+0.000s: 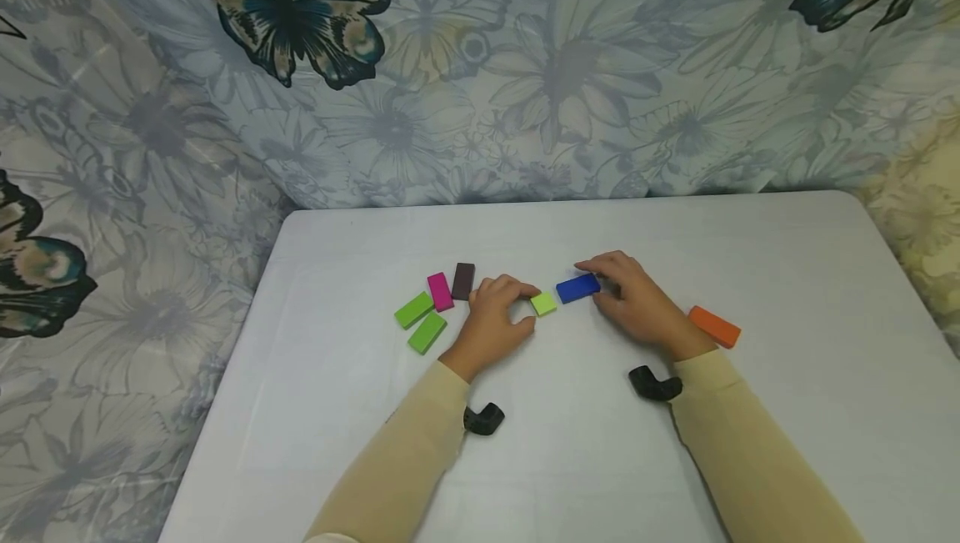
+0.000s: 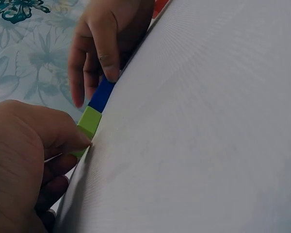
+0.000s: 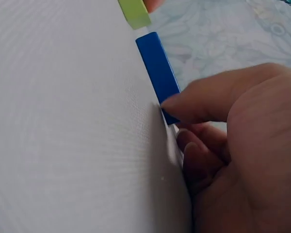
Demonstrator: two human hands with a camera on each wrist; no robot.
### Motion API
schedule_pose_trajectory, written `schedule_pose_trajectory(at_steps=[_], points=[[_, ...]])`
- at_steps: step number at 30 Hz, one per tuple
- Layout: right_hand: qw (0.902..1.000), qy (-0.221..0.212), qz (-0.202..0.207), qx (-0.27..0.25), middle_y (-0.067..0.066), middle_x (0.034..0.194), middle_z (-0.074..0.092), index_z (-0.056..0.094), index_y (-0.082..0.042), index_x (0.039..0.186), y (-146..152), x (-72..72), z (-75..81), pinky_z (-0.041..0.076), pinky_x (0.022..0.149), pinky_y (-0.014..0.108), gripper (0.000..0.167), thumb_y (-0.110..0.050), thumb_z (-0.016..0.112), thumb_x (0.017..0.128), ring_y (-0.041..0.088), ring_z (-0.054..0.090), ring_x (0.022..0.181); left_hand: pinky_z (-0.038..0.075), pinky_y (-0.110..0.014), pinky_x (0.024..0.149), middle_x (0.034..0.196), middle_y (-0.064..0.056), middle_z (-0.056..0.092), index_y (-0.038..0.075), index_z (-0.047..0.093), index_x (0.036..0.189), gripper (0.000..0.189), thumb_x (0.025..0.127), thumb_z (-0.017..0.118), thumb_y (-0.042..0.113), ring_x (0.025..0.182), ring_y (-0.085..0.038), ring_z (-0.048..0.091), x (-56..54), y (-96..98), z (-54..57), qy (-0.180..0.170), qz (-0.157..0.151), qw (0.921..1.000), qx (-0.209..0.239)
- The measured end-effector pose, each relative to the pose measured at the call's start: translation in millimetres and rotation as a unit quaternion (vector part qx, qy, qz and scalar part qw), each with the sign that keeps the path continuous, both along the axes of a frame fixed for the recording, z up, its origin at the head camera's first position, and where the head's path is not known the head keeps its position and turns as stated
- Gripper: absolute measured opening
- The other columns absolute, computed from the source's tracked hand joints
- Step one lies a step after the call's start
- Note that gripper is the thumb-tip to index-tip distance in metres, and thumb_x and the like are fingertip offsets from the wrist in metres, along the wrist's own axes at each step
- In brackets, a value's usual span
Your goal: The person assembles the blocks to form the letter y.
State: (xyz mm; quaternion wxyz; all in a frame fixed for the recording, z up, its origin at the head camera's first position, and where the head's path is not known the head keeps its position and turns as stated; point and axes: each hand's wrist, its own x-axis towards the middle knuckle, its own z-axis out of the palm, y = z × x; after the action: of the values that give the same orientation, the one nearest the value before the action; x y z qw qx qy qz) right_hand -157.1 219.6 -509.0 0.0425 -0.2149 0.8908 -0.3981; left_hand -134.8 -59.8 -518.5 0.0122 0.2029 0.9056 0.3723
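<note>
On the white tabletop, my left hand [image 1: 491, 322] holds a small lime-green block [image 1: 543, 304] at its left end, between thumb and index finger. In the left wrist view, that thumb covers part of the lime-green block [image 2: 89, 121]. My right hand [image 1: 641, 305] pinches the right end of a longer blue block [image 1: 577, 288], index finger on the far side and thumb on the near side. The right wrist view shows the blue block [image 3: 157, 73] lying flat, with a narrow gap between it and the lime-green block [image 3: 135, 14].
Left of my left hand lie a dark brown block [image 1: 463, 281], a magenta block [image 1: 440, 291] and two green blocks [image 1: 414, 309]. An orange block [image 1: 715, 327] lies beside my right wrist. Patterned butterfly cloth [image 1: 450, 109] hangs behind the table [image 1: 360, 476].
</note>
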Motion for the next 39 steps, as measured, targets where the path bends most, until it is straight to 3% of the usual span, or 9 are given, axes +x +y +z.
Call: schedule_pose_trajectory(at_steps=[5, 9, 15, 22, 39], points=[[0.9988, 0.017, -0.035, -0.030, 0.017, 0.133, 0.062, 0.068, -0.002, 0.142, 1.3, -2.5, -6.0, 0.046, 0.089, 0.045, 0.044, 0.009, 0.067, 0.100, 0.030, 0.057, 0.110, 0.035, -0.047, 0.102, 0.124, 0.004, 0.069, 0.017, 0.078, 0.129, 0.032, 0.098, 0.081, 0.012, 0.119, -0.019, 0.054, -0.5, 0.4, 0.6, 0.003, 0.006, 0.9999, 0.010], [0.9981, 0.015, -0.045, -0.040, 0.014, 0.130, 0.065, 0.070, -0.003, 0.139, 0.5, -2.3, -5.7, 0.045, 0.085, 0.040, 0.040, 0.009, 0.068, 0.100, 0.026, 0.055, 0.101, 0.036, -0.046, 0.101, 0.122, 0.004, 0.071, 0.016, 0.079, 0.126, 0.029, 0.098, 0.083, 0.013, 0.118, -0.018, 0.056, -0.8, 1.0, 0.3, 0.010, 0.013, 0.9997, 0.016], [0.9980, 0.012, -0.045, -0.044, 0.014, 0.131, 0.066, 0.070, -0.002, 0.139, -1.9, -0.2, -3.9, 0.045, 0.088, 0.040, 0.039, 0.007, 0.069, 0.101, 0.028, 0.058, 0.107, 0.036, -0.045, 0.101, 0.121, 0.004, 0.071, 0.016, 0.079, 0.126, 0.029, 0.098, 0.085, 0.014, 0.117, -0.018, 0.056, -0.6, 1.0, 1.3, 0.011, 0.015, 0.9996, 0.022], [0.9979, 0.006, -0.043, -0.047, 0.016, 0.130, 0.067, 0.070, -0.002, 0.139, -6.9, 0.8, -1.9, 0.046, 0.097, 0.050, 0.038, 0.003, 0.072, 0.102, 0.034, 0.060, 0.118, 0.036, -0.045, 0.101, 0.121, 0.004, 0.071, 0.016, 0.079, 0.125, 0.029, 0.097, 0.085, 0.014, 0.117, -0.018, 0.056, -0.9, 1.2, 1.5, 0.011, 0.014, 0.9996, 0.022], [0.9979, 0.004, -0.041, -0.051, 0.015, 0.132, 0.066, 0.070, 0.000, 0.138, -9.4, 0.6, -6.0, 0.047, 0.104, 0.055, 0.041, -0.002, 0.079, 0.098, 0.034, 0.060, 0.123, 0.036, -0.045, 0.101, 0.120, 0.005, 0.071, 0.017, 0.079, 0.126, 0.030, 0.097, 0.086, 0.018, 0.116, -0.016, 0.056, -0.1, 2.1, 2.0, 0.010, 0.006, 0.9997, 0.019]])
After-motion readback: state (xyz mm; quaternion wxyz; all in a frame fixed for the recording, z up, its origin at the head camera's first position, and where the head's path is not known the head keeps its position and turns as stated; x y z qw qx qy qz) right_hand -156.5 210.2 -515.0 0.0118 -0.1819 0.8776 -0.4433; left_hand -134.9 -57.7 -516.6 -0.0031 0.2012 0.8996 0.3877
